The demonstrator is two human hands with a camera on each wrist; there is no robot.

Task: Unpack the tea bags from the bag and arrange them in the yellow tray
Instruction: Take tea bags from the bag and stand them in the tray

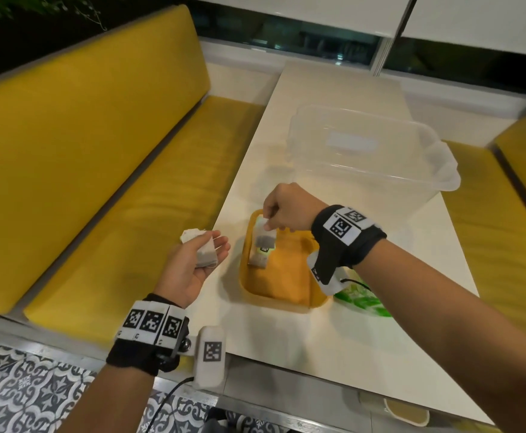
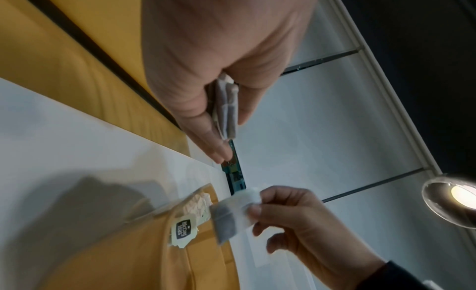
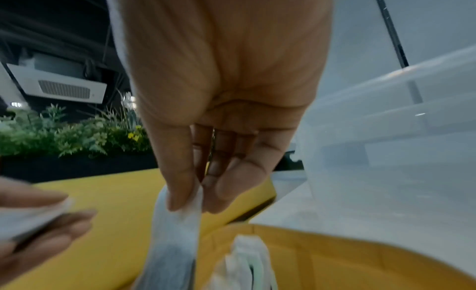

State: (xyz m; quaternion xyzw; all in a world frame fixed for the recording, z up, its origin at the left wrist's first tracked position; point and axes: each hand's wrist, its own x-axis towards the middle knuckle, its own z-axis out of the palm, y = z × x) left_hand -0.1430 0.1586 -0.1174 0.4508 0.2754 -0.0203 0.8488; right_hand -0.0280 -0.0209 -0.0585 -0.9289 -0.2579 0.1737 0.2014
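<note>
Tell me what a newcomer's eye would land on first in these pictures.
First, the right hand pinching a tea bag by its top over the far left corner of the yellow tray, where other tea bags already lie. Next, the left hand, palm up beside the tray, holding a small stack of tea bags. Behind the tray stands a large clear plastic bin on the white table.

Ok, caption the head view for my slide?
Right hand lowers a tea bag into the yellow tray; left hand holds spare tea bags.
</note>
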